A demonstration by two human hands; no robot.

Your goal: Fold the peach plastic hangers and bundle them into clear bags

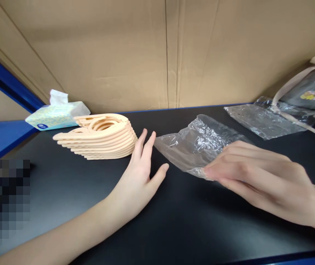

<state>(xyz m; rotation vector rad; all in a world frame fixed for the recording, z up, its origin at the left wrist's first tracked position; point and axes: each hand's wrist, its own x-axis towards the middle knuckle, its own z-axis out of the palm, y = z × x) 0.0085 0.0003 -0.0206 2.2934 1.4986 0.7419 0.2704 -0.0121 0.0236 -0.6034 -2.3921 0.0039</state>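
Observation:
Near the middle of the black table, my left hand (pixel 138 173) is held with its fingers apart and nothing in it. Its fingertips are beside the rounded end of a stack of cream plastic hangers (pixel 113 138); I cannot tell whether they touch. The stack has several layers, with curved openings showing in the top one. My right hand (pixel 262 180) pinches the near edge of a crinkled clear plastic bag (pixel 190 147). Part of the bag is hidden behind that hand, and its far corner points toward my left fingers.
A tissue pack (pixel 59 114) stands behind the hangers at the left. Another clear plastic bag (pixel 257 116) lies at the back right, by a dark bag with a pale strap (pixel 287 88). Cardboard (pixel 113 55) walls off the back of the black table (pixel 174 228).

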